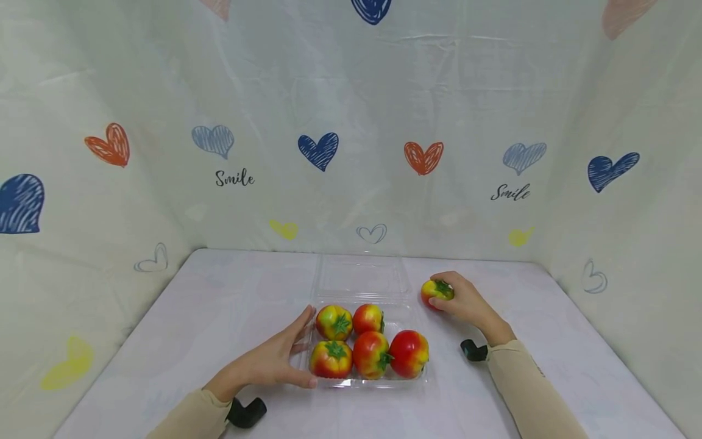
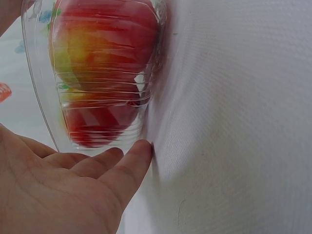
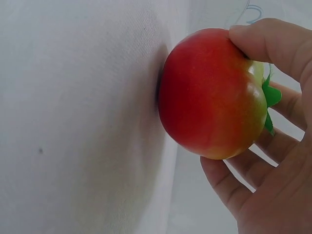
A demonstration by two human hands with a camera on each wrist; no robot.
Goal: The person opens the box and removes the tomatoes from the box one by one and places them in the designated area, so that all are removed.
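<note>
Head view: tomato gripped in right hand on table, just right of tray.
Left hand flat, fingers straight against tray's left wall; five tomatoes inside. Left wrist view: fingertips touching tray. Right wrist view: fingers curled round tomato, resting on cloth.

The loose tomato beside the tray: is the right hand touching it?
Touching. The right wrist view shows the right hand with its thumb and fingers curled round the tomato, which still rests on the table.
</note>
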